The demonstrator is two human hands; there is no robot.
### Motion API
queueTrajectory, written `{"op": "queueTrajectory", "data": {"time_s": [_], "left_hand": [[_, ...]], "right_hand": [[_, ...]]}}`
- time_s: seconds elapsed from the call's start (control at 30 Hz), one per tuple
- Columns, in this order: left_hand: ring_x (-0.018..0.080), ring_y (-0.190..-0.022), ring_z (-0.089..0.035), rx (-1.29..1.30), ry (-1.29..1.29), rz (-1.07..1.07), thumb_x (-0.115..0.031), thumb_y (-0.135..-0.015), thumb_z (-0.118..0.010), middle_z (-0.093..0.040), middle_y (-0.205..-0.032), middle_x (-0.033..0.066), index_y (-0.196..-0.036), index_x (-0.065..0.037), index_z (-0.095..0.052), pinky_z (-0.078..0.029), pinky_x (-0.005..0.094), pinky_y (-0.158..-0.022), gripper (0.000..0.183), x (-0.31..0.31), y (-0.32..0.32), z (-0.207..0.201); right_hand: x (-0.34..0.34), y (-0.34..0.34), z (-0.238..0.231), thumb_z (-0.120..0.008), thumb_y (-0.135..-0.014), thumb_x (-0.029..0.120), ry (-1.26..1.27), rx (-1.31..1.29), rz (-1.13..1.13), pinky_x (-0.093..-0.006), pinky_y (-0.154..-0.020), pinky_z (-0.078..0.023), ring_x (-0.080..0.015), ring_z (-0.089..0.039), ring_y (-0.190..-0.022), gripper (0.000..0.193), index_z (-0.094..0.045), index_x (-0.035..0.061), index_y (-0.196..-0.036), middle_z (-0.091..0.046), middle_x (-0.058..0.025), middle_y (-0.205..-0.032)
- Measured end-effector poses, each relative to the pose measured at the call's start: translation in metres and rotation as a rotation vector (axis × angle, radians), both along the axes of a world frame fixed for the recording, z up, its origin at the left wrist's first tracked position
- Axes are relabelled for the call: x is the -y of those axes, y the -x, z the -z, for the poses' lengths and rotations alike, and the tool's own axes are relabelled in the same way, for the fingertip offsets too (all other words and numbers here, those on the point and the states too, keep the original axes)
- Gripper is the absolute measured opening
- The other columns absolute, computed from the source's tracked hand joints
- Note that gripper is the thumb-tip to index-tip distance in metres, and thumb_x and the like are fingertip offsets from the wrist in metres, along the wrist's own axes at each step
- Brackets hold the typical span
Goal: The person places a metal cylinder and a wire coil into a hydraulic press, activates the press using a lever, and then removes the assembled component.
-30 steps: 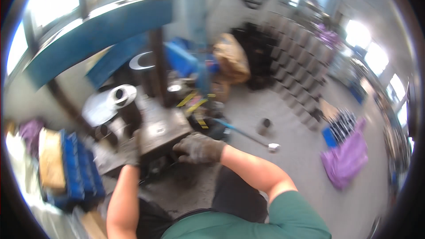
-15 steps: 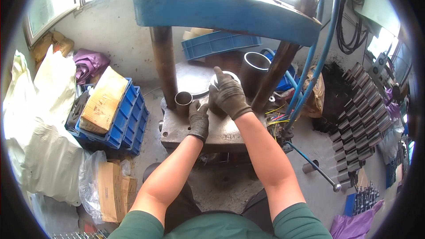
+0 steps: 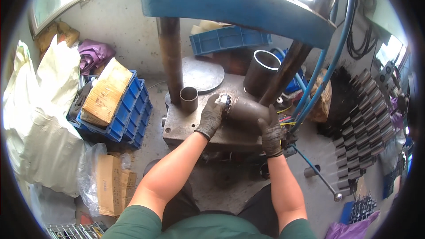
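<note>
A dark metal cylinder (image 3: 249, 109) lies on its side on the steel press table (image 3: 181, 128). Its left end shows a ring of bearing rollers (image 3: 228, 103) with a bright piece at the centre. My left hand (image 3: 211, 116), in a dark grey glove, is closed against that end, fingers at the bearing's rim. Around the cylinder's right end is my gloved right hand (image 3: 272, 137), thumb and fingers on it, partly hiding that end. A short open tube (image 3: 189, 101) stands upright left of my left hand. Behind the cylinder stands a wider tube (image 3: 261, 74) with a bright rim.
A blue press crossbeam (image 3: 234, 11) spans above, on steel columns (image 3: 170, 57). A round metal plate (image 3: 202, 76) lies at the table's back. Blue crates (image 3: 128, 110) with a cardboard piece stand left. Blue hoses (image 3: 316, 82) and stacked dark tubes (image 3: 365, 121) are on the right.
The cylinder has gone from upright to lying on its side. My right hand has left its top for the right end; my left hand has moved up and right onto the bearing end.
</note>
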State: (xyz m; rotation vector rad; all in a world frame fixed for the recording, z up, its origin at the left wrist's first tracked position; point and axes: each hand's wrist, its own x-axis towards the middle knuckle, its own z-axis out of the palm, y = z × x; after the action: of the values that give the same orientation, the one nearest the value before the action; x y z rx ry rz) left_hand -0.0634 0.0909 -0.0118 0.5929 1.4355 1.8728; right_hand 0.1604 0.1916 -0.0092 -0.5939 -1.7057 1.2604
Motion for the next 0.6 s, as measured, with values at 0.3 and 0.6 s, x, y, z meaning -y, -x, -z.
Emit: {"op": "queueTrajectory", "data": {"time_s": [0.3, 0.6], "left_hand": [[0.0106, -0.069, -0.06, -0.225, 0.147, 0.053, -0.011, -0.098, -0.062, -0.061, -0.085, 0.0027, -0.14, -0.003, -0.058, -0.051, 0.0264, -0.057, 0.043, 0.065, 0.015, -0.048], [0.0363, -0.1, -0.069, -1.477, 0.532, -0.057, -0.016, -0.088, -0.071, -0.074, -0.101, 0.0162, -0.118, -0.012, -0.073, -0.05, 0.051, -0.093, 0.03, 0.123, 0.019, -0.041]], "right_hand": [[-0.022, 0.003, -0.012, -0.07, -0.103, 0.035, 0.549, -0.283, -0.209, -0.0419, -0.122, -0.04, -0.0244, -0.05, -0.142, 0.072, -0.04, 0.0087, -0.163, -0.054, -0.0113, -0.153], [-0.016, -0.007, -0.008, -0.065, -0.103, 0.016, 0.736, -0.52, -0.447, -0.0448, -0.118, -0.045, -0.0281, -0.058, -0.136, 0.057, -0.047, 0.0099, -0.157, -0.06, -0.0121, -0.147]]}}
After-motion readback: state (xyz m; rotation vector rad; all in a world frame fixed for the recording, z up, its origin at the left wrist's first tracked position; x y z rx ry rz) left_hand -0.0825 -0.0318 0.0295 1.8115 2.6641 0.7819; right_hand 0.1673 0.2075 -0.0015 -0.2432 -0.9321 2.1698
